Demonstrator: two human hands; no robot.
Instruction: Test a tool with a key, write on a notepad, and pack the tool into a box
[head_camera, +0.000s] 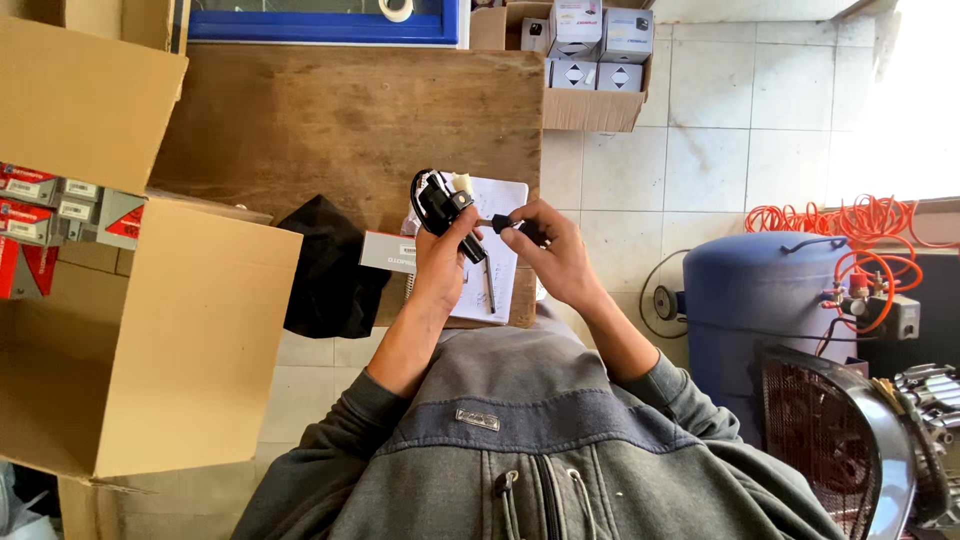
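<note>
My left hand (443, 262) grips a small black part with a looped black cable (436, 200) and a pale connector at its top. My right hand (548, 245) pinches a black key-like piece (503, 223) whose short metal tip points left at the black part. Both hands hover over an open white notebook (497, 268) with a pen (488, 285) lying on it, at the near edge of a wooden table (350, 120).
A small white box (385, 251) and a black cloth (326, 262) lie left of the notebook. A large open cardboard box (150, 330) holding red-and-white packages stands at left. A carton of small boxes (592, 60) sits beyond. A blue compressor tank (755, 300) with orange coiled hose (870, 235) stands right.
</note>
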